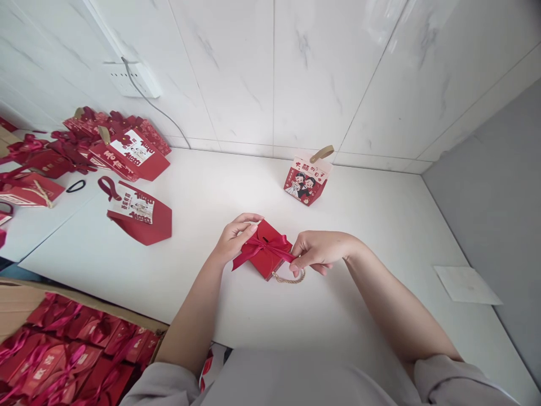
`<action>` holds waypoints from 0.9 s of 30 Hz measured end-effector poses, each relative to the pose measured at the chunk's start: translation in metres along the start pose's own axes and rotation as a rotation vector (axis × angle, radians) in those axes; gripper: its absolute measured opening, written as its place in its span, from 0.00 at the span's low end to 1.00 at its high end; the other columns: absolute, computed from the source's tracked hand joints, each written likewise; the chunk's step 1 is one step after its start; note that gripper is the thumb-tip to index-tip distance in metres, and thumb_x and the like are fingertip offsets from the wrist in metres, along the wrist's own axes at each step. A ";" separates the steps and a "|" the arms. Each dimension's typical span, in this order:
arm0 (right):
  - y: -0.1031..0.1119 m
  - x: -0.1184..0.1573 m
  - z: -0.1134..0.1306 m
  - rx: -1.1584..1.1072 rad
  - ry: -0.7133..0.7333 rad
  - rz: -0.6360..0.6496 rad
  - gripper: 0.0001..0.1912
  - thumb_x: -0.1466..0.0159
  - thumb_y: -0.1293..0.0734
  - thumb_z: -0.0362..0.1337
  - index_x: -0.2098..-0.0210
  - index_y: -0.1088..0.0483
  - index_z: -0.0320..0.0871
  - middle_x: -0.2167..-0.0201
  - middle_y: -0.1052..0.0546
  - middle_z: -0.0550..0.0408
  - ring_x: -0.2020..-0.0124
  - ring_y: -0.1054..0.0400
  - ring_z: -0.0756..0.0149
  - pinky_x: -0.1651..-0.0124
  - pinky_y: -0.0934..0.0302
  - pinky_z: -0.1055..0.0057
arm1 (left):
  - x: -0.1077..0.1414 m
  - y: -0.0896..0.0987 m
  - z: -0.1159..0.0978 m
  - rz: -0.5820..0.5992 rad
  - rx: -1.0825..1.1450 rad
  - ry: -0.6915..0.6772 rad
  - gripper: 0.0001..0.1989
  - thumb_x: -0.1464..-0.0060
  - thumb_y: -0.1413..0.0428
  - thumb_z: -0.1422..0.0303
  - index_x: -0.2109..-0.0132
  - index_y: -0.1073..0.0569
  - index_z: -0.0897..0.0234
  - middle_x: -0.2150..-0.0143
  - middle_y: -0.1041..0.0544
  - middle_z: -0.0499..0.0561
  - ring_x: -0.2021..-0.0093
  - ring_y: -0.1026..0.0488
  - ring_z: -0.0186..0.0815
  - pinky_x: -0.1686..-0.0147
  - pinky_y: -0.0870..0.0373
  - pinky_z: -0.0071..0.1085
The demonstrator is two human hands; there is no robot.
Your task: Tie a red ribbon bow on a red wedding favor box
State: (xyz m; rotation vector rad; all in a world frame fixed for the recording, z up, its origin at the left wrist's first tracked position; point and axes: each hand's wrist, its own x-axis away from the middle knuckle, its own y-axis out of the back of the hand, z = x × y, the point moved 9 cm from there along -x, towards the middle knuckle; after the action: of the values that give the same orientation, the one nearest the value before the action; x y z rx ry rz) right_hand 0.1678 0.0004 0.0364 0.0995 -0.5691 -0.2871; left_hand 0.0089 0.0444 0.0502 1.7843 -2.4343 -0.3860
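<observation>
A small red gift box (265, 260) lies on the white table in front of me. A crimson ribbon (266, 244) is tied in a bow across it, and a twisted rope handle (288, 279) sticks out at its near right corner. My left hand (237, 235) grips the box's left upper side, thumb on top and fingers behind the edge. At the box's right, my right hand (316, 251) pinches one end of the ribbon between thumb and fingers. The ribbon's other tail hangs loose at the left.
A printed red-and-white box (307, 180) with a tan strap stands near the wall. At the left are a red pouch-shaped box (141, 213) and several more red boxes (131, 155). An open carton (156, 322) holds ribboned boxes. A white card (467, 285) lies at the right.
</observation>
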 end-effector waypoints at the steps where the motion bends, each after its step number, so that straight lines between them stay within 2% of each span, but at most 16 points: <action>1: 0.000 0.000 -0.001 0.008 -0.002 0.006 0.15 0.39 0.33 0.44 0.65 0.21 0.39 0.90 0.33 0.63 0.88 0.43 0.76 0.81 0.48 0.78 | 0.000 0.000 0.000 0.001 -0.003 0.001 0.19 0.40 0.48 0.58 0.70 0.21 0.64 0.46 0.29 0.57 0.48 0.29 0.43 0.50 0.32 0.38; 7: 0.000 0.001 0.000 0.034 0.007 0.022 0.13 0.38 0.34 0.42 0.64 0.21 0.40 0.90 0.33 0.62 0.88 0.43 0.77 0.80 0.47 0.79 | 0.000 -0.001 0.002 0.019 0.013 0.010 0.19 0.40 0.48 0.58 0.70 0.21 0.65 0.45 0.30 0.56 0.47 0.31 0.43 0.49 0.32 0.37; 10: -0.002 -0.001 -0.003 0.039 -0.021 0.045 0.14 0.38 0.35 0.42 0.65 0.22 0.39 0.90 0.32 0.61 0.87 0.42 0.76 0.81 0.46 0.79 | -0.001 -0.003 0.003 0.008 0.064 0.007 0.17 0.39 0.48 0.59 0.66 0.20 0.64 0.45 0.30 0.56 0.47 0.30 0.43 0.51 0.31 0.35; 15: -0.006 0.003 -0.001 -0.013 -0.039 0.070 0.18 0.40 0.32 0.50 0.64 0.25 0.39 0.84 0.28 0.60 0.86 0.38 0.73 0.84 0.46 0.78 | -0.001 -0.004 0.004 -0.046 0.135 -0.016 0.15 0.40 0.48 0.60 0.64 0.20 0.64 0.46 0.29 0.57 0.46 0.30 0.42 0.47 0.32 0.35; 18: -0.002 0.006 0.007 -0.073 -0.013 -0.003 0.20 0.41 0.32 0.52 0.68 0.26 0.38 0.86 0.30 0.60 0.88 0.41 0.75 0.86 0.49 0.78 | -0.001 -0.004 0.005 -0.057 0.141 -0.011 0.15 0.40 0.47 0.60 0.64 0.20 0.64 0.47 0.28 0.57 0.46 0.30 0.42 0.47 0.32 0.36; 21: 0.007 0.009 0.016 -0.142 0.016 -0.160 0.19 0.40 0.32 0.51 0.68 0.25 0.39 0.89 0.33 0.62 0.89 0.45 0.76 0.86 0.51 0.79 | 0.000 -0.004 0.005 -0.057 0.131 -0.001 0.16 0.40 0.47 0.60 0.65 0.20 0.64 0.46 0.28 0.57 0.47 0.30 0.42 0.48 0.32 0.36; 24: 0.013 0.011 0.018 -0.174 0.017 -0.290 0.15 0.41 0.31 0.47 0.71 0.25 0.40 0.89 0.33 0.61 0.88 0.44 0.76 0.85 0.49 0.80 | 0.000 -0.004 0.005 -0.061 0.128 0.001 0.15 0.40 0.47 0.60 0.64 0.20 0.64 0.46 0.28 0.56 0.48 0.29 0.42 0.49 0.32 0.36; 27: 0.013 0.011 0.016 -0.165 0.015 -0.321 0.10 0.41 0.31 0.43 0.71 0.28 0.41 0.89 0.32 0.61 0.87 0.42 0.75 0.84 0.47 0.80 | -0.001 -0.004 0.006 -0.060 0.138 -0.003 0.15 0.40 0.47 0.60 0.64 0.20 0.64 0.46 0.28 0.56 0.48 0.29 0.41 0.48 0.32 0.36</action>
State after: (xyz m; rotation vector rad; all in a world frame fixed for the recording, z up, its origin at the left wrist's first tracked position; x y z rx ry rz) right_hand 0.1705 0.0096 0.0578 0.0331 -0.5117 -0.6435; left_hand 0.0114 0.0447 0.0437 1.9154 -2.4695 -0.2315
